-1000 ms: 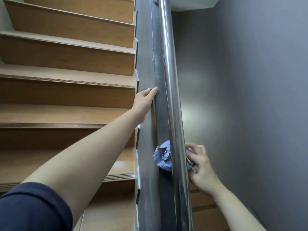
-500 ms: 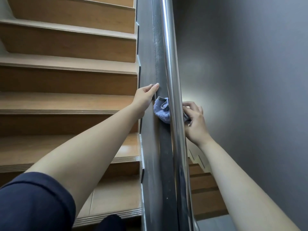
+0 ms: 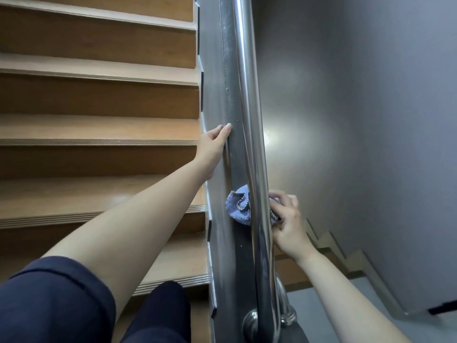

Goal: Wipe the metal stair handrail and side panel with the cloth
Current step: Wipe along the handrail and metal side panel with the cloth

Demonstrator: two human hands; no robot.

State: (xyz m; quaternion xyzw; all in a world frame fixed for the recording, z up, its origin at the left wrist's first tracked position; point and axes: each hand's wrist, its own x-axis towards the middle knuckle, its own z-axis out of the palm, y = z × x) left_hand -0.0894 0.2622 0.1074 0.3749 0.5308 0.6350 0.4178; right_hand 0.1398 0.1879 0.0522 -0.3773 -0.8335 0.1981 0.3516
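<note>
A shiny metal handrail tube (image 3: 249, 100) runs up the middle of the view. Beside it stands the dark grey metal side panel (image 3: 228, 78), dusty along its top edge. My right hand (image 3: 288, 224) reaches around from the far side of the rail and is shut on a bunched blue cloth (image 3: 238, 206), which presses against the panel just behind the tube. The tube hides part of the cloth. My left hand (image 3: 214, 148) lies flat on the panel's stair side, higher up, fingers together and holding nothing.
Wooden stair treads (image 3: 99, 129) climb on the left. A grey wall (image 3: 358, 120) closes the right side, with a lower flight (image 3: 331, 246) below it. A round rail bracket (image 3: 251, 323) sits at the bottom. My dark-trousered knee (image 3: 158, 313) shows at the lower edge.
My right hand slid the cloth up the panel to my left hand's height, then back down. The left hand stayed on the panel. The camera tilted downward.
</note>
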